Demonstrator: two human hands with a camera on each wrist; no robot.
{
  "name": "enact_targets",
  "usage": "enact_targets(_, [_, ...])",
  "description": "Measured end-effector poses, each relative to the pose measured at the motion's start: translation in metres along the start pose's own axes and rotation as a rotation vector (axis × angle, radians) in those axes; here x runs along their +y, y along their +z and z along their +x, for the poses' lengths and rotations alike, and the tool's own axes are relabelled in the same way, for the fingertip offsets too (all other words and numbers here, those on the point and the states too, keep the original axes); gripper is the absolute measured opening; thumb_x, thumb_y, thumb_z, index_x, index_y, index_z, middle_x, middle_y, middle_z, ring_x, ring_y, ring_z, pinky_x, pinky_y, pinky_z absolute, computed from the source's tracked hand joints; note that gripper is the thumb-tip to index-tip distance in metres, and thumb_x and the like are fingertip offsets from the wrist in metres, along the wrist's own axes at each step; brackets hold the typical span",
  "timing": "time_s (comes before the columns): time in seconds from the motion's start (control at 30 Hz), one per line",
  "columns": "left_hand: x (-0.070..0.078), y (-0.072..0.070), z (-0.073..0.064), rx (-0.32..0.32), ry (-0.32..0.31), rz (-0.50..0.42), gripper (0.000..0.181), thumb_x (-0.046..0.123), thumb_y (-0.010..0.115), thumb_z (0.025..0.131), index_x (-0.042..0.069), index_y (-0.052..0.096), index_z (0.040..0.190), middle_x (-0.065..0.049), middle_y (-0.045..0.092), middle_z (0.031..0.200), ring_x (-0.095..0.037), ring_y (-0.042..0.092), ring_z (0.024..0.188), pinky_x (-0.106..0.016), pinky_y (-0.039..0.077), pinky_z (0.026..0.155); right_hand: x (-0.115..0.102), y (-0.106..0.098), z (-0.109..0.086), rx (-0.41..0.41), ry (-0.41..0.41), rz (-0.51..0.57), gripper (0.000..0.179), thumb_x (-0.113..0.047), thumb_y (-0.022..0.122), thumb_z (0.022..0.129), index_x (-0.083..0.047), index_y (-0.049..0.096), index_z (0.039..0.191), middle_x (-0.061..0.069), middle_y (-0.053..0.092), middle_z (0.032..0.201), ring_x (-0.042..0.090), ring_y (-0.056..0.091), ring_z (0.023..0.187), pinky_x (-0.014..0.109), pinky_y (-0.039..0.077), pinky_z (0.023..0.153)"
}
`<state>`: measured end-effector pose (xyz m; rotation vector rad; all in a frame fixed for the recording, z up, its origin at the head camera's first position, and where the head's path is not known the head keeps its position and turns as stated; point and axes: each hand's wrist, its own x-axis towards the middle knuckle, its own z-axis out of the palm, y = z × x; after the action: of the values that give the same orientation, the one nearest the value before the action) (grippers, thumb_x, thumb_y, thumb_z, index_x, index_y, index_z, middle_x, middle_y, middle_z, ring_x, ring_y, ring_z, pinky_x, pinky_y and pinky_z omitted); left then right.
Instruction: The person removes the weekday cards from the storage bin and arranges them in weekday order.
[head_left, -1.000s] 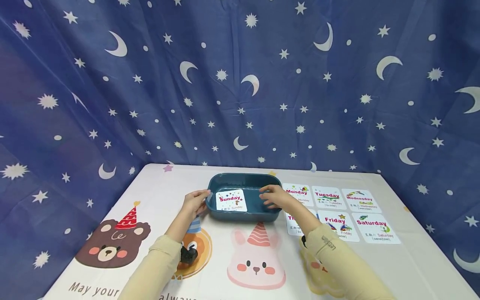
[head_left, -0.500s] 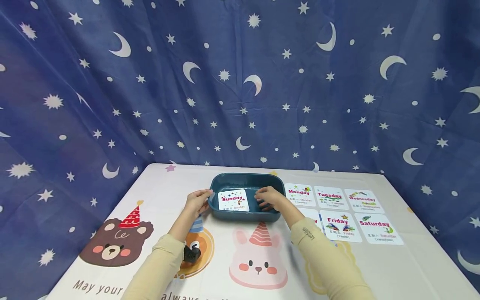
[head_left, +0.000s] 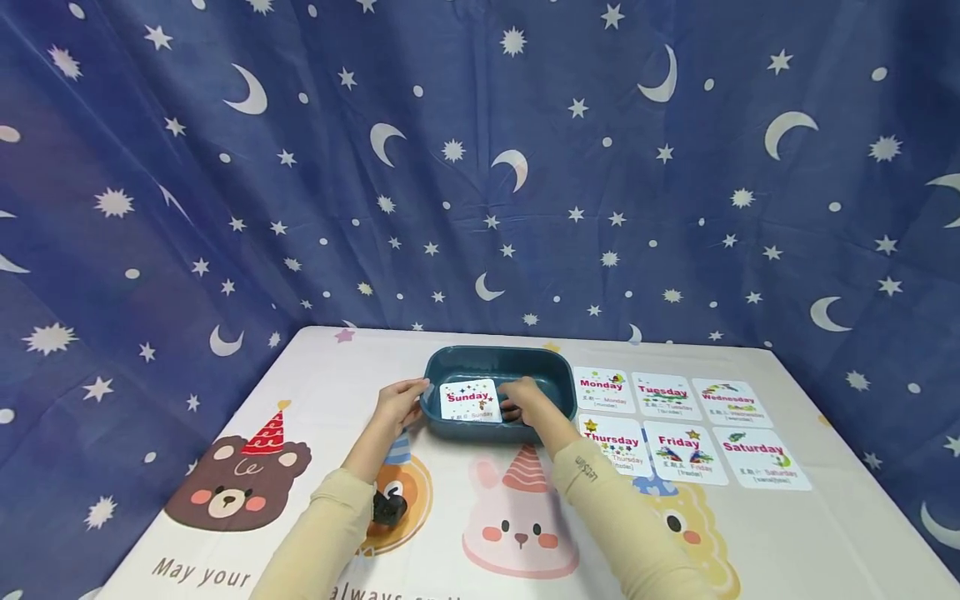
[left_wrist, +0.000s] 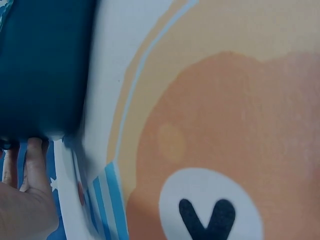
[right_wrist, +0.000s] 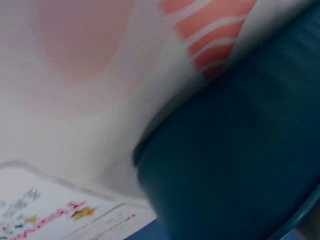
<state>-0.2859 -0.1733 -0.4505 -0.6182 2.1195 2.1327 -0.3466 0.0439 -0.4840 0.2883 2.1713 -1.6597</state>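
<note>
A dark teal plastic basin (head_left: 500,431) sits at the table's far middle. Inside it, a white Sunday card (head_left: 470,402) leans toward its left side. My left hand (head_left: 397,407) holds the basin's left end at the rim; in the left wrist view its fingers (left_wrist: 36,162) touch the basin wall (left_wrist: 45,75). My right hand (head_left: 531,404) reaches down into the basin, its fingertips at the card's right edge, with the far fingers partly hidden. In the right wrist view, the basin's outer wall (right_wrist: 225,145) fills much of the picture, and the fingers cannot be made out.
Right of the basin, several weekday cards lie in two rows, among them Monday (head_left: 602,390), Thursday (head_left: 615,444) and Saturday (head_left: 761,458). A cartoon-printed tablecloth (head_left: 817,542) covers the table. A starry blue curtain (head_left: 450,192) hangs behind.
My right hand has moved left and lower within the basin, from its right side to the Sunday card's edge. The left hand stays at the basin's end. The head view has shifted slightly.
</note>
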Motion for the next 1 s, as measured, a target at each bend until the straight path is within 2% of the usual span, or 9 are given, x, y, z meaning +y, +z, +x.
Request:
enact_targets(0.1, [0.0,0.002,0.002,0.001,0.001,0.001,0.036,0.02,0.063,0.091,0.001,0.06,0.121,-0.013,0.062,0.115,-0.006,0.06,0.075,-0.014,0.049,0.059,-0.014,0.004,-0.029,0.029,-0.037,0.021,0.055,-0.012,0.054,0.092,0.011,0.033,0.137,0.024,0.057,0.116,0.022,0.063,0.08,0.028,0.054,0.067])
enact_targets(0.23, [-0.001,0.003,0.001,0.003,-0.008,0.0,0.035,0.02,0.062,0.091,0.001,0.06,0.121,-0.016,0.06,0.122,-0.009,0.061,0.081,-0.014,0.048,0.06,-0.002,0.009,-0.015,0.018,-0.083,0.082,0.044,-0.011,0.056,0.089,0.01,0.047,0.127,0.017,0.061,0.104,0.019,0.059,0.074,0.028,0.052,0.061])
enact_targets(0.3, [-0.002,0.003,0.0,0.007,-0.01,-0.003,0.035,0.019,0.062,0.092,0.001,0.06,0.122,-0.018,0.058,0.125,-0.01,0.062,0.082,-0.014,0.048,0.06,-0.003,0.013,-0.02,0.042,-0.063,0.088,0.039,-0.01,0.056,0.088,0.009,0.052,0.121,0.016,0.062,0.096,0.018,0.055,0.07,0.029,0.051,0.062])
enact_targets(0.37, [-0.001,0.003,-0.001,0.012,-0.008,-0.002,0.035,0.019,0.062,0.091,0.001,0.06,0.121,-0.019,0.058,0.125,-0.01,0.062,0.081,-0.014,0.048,0.058,-0.016,0.016,-0.043,0.074,-0.04,0.085,0.037,-0.008,0.053,0.09,0.007,0.053,0.124,0.015,0.062,0.098,0.017,0.053,0.072,0.028,0.05,0.064])
enact_targets(0.43, [-0.001,0.003,-0.001,0.016,-0.004,-0.003,0.035,0.019,0.062,0.091,0.0,0.06,0.121,-0.019,0.059,0.123,-0.009,0.062,0.079,-0.013,0.048,0.057,-0.02,0.016,-0.051,0.076,-0.047,0.114,0.038,-0.006,0.053,0.09,0.007,0.052,0.126,0.013,0.061,0.097,0.015,0.051,0.071,0.024,0.049,0.062])
enact_targets(0.53, [0.0,0.002,-0.001,0.016,0.003,0.0,0.035,0.018,0.062,0.091,0.0,0.06,0.121,-0.019,0.06,0.121,-0.008,0.061,0.075,-0.013,0.048,0.057,-0.022,0.015,-0.055,0.061,-0.049,0.151,0.042,-0.006,0.052,0.092,0.006,0.047,0.132,0.016,0.06,0.105,0.016,0.053,0.078,0.024,0.051,0.067])
enact_targets(0.7, [0.001,0.002,-0.002,0.014,0.001,0.006,0.035,0.019,0.062,0.092,0.0,0.06,0.121,-0.018,0.06,0.121,-0.006,0.059,0.071,-0.014,0.047,0.058,-0.021,0.016,-0.052,0.048,-0.052,0.155,0.042,-0.006,0.052,0.093,0.003,0.047,0.134,0.024,0.052,0.128,0.027,0.054,0.101,0.034,0.052,0.083])
enact_targets(0.83, [0.001,0.003,0.0,0.016,-0.006,-0.004,0.034,0.019,0.062,0.091,0.001,0.061,0.12,-0.016,0.063,0.115,-0.005,0.059,0.07,-0.015,0.048,0.058,-0.019,0.018,-0.051,0.047,-0.19,0.089,0.043,-0.003,0.053,0.092,0.004,0.046,0.134,0.026,0.05,0.126,0.032,0.053,0.105,0.036,0.05,0.08])
enact_targets(1.0, [-0.001,0.002,0.002,0.019,-0.005,-0.018,0.035,0.018,0.064,0.09,0.0,0.061,0.119,-0.008,0.065,0.1,-0.005,0.059,0.068,-0.014,0.048,0.056,-0.018,0.022,-0.052,0.064,-0.441,-0.103,0.055,0.008,0.058,0.084,0.006,0.042,0.136,0.022,0.053,0.107,0.022,0.049,0.08,0.026,0.042,0.063])
